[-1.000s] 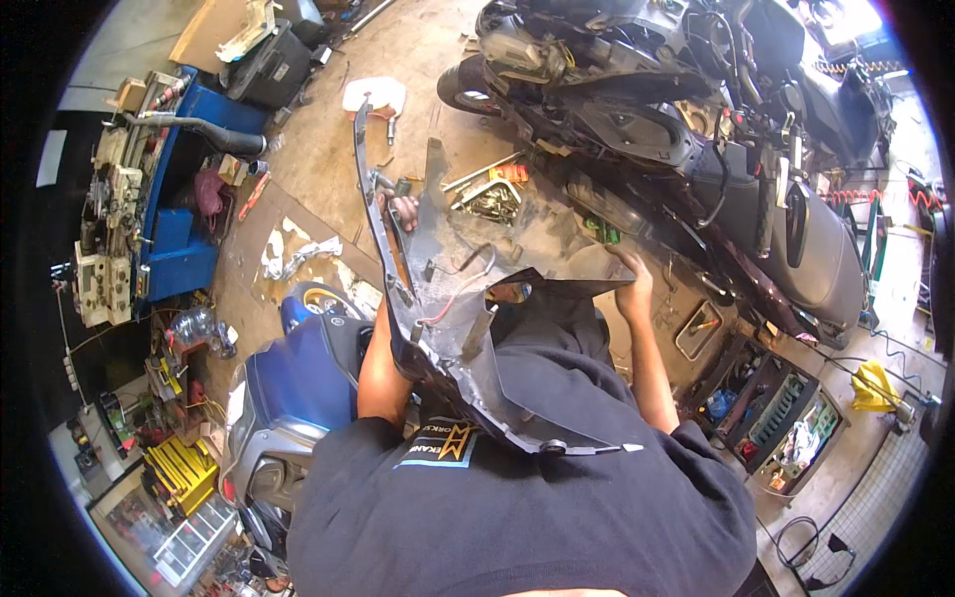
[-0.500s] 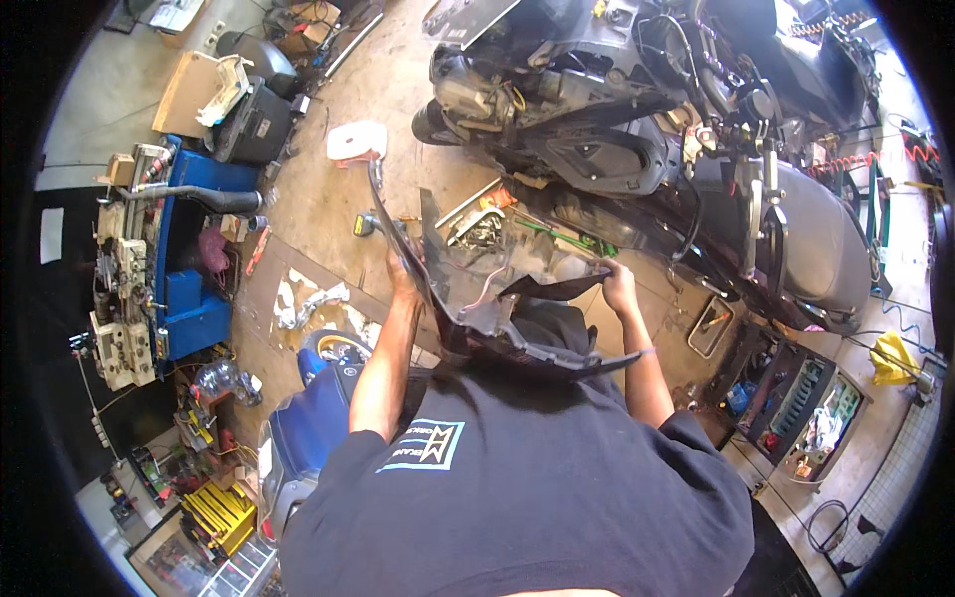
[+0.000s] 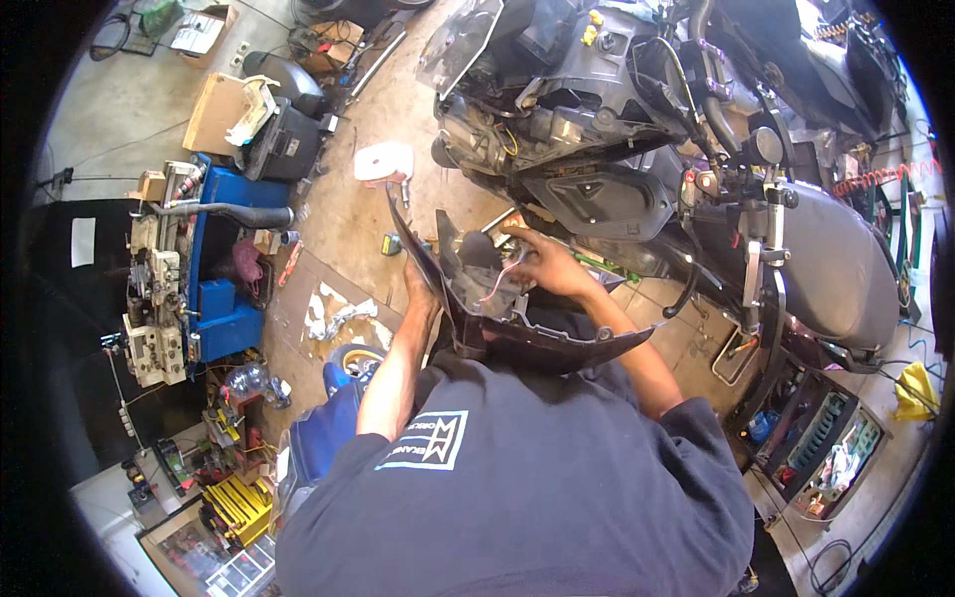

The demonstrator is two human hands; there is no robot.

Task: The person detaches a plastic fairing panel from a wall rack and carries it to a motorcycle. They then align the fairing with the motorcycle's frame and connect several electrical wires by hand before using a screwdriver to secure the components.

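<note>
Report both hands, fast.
Left hand: closed on the left side of the dark, curved plastic panel.
Right hand: partly curled, at the thin pink wire; grip cannot be told.

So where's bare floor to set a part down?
Floor between blue cabinet and white container; also beyond that container, left of the motorbike. Crowded: between motorbike and panel, around the right hand; a power tool lies by the left hand.

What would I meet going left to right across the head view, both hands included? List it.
Blue unit, crumpled silvery scrap, left hand, right hand, shallow tray, grey seat, yellow cloth.
</note>
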